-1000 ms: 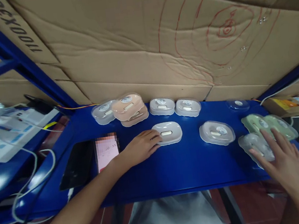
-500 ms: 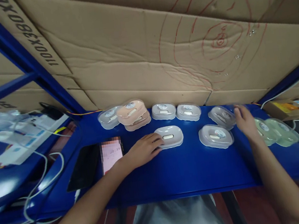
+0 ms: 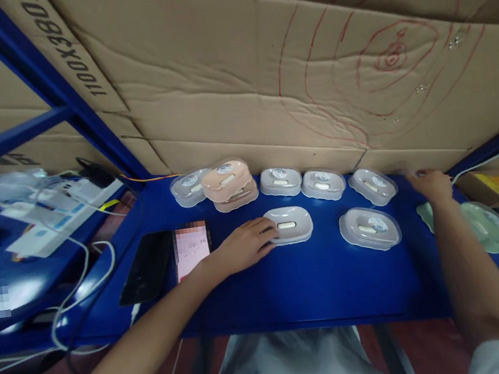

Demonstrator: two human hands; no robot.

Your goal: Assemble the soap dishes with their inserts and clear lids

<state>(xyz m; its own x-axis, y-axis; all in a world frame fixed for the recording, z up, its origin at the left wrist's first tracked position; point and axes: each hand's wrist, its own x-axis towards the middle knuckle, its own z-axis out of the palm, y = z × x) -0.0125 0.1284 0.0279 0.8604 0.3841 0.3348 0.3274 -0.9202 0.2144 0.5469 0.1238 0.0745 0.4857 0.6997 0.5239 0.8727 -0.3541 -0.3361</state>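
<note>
In the head view, my left hand (image 3: 250, 243) rests on the blue table, its fingers and thumb closed around the left end of a grey oval soap dish (image 3: 299, 231). No clear lid shows on this dish; a pale bar-shaped piece lies in its middle. My right hand (image 3: 433, 184) reaches toward the back right of the table, fingers curled. Something faint and see-through blurs at its fingertips, too indistinct to name. Just left of it lies a lidded grey soap dish (image 3: 373, 186). Beneath the right wrist, green soap dishes (image 3: 489, 228) are partly covered by the forearm.
More lidded grey soap dishes (image 3: 281, 181) line the cardboard wall (image 3: 219, 93), with stacked pink ones (image 3: 226, 181) on the left. Another grey dish (image 3: 370, 229) sits nearer. A phone (image 3: 192, 250) and a black tablet-like slab (image 3: 147, 268) lie left, near white cables (image 3: 86, 257).
My right hand has moved away from the lidded grey dish toward the back right. My left hand keeps its hold on the open dish. The whole view has shifted slightly.
</note>
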